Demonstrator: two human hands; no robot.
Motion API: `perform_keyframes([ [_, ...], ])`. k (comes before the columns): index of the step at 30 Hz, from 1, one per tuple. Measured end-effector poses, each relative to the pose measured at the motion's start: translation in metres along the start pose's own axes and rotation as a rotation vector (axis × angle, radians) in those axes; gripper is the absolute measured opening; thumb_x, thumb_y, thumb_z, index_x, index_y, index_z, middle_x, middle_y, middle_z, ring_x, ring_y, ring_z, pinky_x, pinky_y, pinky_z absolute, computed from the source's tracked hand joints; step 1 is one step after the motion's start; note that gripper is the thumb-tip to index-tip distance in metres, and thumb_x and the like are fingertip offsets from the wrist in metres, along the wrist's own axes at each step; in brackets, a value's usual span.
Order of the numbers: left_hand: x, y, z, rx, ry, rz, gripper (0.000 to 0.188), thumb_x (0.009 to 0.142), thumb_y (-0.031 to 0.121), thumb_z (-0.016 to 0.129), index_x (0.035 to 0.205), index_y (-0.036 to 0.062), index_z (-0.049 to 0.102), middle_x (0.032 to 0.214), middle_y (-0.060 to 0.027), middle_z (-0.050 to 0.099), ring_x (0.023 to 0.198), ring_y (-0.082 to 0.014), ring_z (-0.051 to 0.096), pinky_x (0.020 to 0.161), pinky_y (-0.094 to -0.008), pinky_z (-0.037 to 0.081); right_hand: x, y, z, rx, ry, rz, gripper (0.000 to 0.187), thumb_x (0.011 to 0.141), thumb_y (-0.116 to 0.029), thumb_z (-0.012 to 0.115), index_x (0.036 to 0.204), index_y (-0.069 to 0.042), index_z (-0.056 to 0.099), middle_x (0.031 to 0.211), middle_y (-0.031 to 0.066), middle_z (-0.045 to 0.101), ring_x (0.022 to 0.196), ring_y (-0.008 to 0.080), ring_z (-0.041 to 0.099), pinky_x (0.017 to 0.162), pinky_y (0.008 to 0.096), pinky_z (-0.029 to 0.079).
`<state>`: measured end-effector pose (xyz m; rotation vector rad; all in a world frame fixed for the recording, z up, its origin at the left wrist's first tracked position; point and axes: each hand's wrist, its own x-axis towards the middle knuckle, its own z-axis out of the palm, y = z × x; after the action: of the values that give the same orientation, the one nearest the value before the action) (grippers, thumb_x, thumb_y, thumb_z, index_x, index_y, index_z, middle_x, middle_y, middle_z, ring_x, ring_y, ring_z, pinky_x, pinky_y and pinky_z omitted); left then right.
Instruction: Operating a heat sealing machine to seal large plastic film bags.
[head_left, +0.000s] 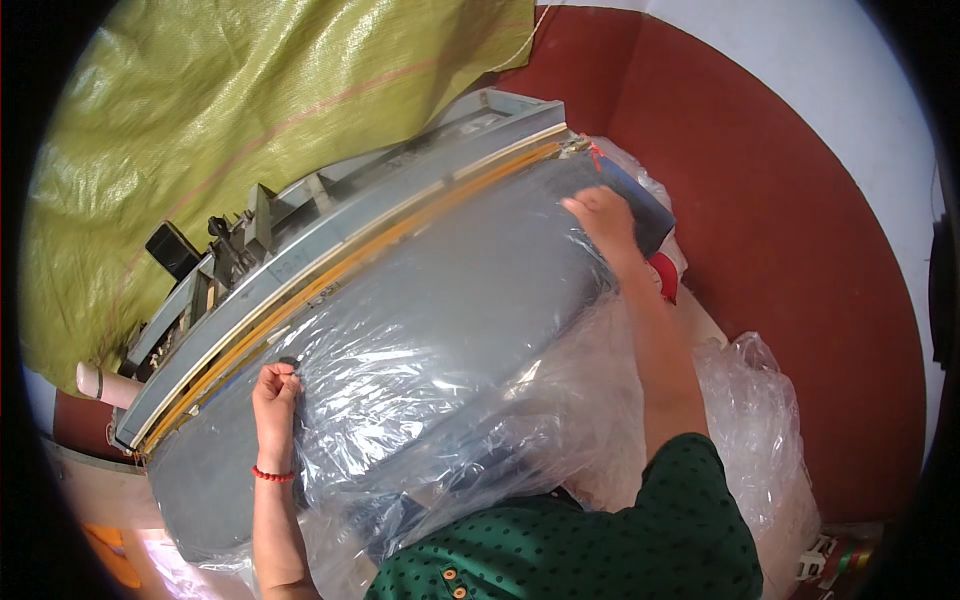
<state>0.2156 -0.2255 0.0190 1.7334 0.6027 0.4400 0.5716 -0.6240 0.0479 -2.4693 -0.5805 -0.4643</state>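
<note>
Over the grey tabletop (480,270) lies a clear plastic sheet (390,390), wrinkled and glossy, that trails down toward my lap. My left hand (273,403), with a red bead bracelet (272,475) at the wrist, is closed in a pinch near the sheet's left side. A small dark object (290,362) shows at its fingertips; its kind is not clear. Farther off to the right, my right hand (603,220) is closed above the table's far right end, where creases of the sheet run up to it. The fingers hide the exact grip.
A grey metal frame (350,230) with yellow strips (400,232) borders the table's far side. On it are a black box-shaped object (173,250) and a pink cylinder (108,384). Yellow-green woven sheeting (250,110) hangs behind. Bunched clear plastic (755,430) lies at right, beside a red-and-white wall (770,220).
</note>
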Motion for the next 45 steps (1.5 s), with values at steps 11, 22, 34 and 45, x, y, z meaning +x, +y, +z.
perform_keyframes([
  [11,-0.029,0.041,-0.014,-0.167,-0.181,-0.171,0.020,0.079,-0.003,0.048,0.098,0.0023,0.052,0.073,-0.0003,0.056,0.049,-0.0050,0.044,0.043,-0.0165,0.034,0.039,-0.014,0.092,-0.076,0.211,0.178,0.012,0.071,-0.019,0.064,0.076,-0.008,0.063,0.088,0.0105,0.056,0.086,0.0291,0.054,0.073,0.0411,0.045],
  [22,-0.231,-0.021,-0.258,0.520,-0.455,-0.596,0.020,0.077,0.002,0.050,0.092,0.0049,0.062,0.078,-0.0057,0.064,0.066,-0.0124,0.057,0.052,-0.0270,0.044,0.040,-0.014,0.098,-0.291,0.084,0.049,0.020,0.087,-0.020,0.041,0.093,-0.005,0.052,0.087,0.0196,0.060,0.084,0.0364,0.058,0.072,0.0454,0.045],
  [34,-0.186,0.032,-0.353,0.959,1.181,0.473,0.016,0.080,0.010,0.058,0.092,0.0018,0.055,0.081,-0.0119,0.057,0.073,-0.0261,0.058,0.066,-0.0335,0.047,0.057,0.041,0.105,-0.344,0.108,0.113,0.022,0.090,-0.025,0.040,0.096,-0.005,0.045,0.093,0.0204,0.059,0.087,0.0401,0.055,0.071,0.0459,0.042],
  [45,-0.163,-0.035,-0.222,0.891,0.256,0.086,0.044,0.073,0.019,0.062,0.112,0.0026,0.049,0.125,-0.0189,0.042,0.115,-0.0385,0.038,0.094,-0.0446,0.032,0.013,0.155,0.007,-0.471,0.087,0.316,0.022,0.086,-0.015,0.038,0.101,-0.004,0.048,0.097,0.0188,0.059,0.090,0.0363,0.056,0.073,0.0427,0.043],
])
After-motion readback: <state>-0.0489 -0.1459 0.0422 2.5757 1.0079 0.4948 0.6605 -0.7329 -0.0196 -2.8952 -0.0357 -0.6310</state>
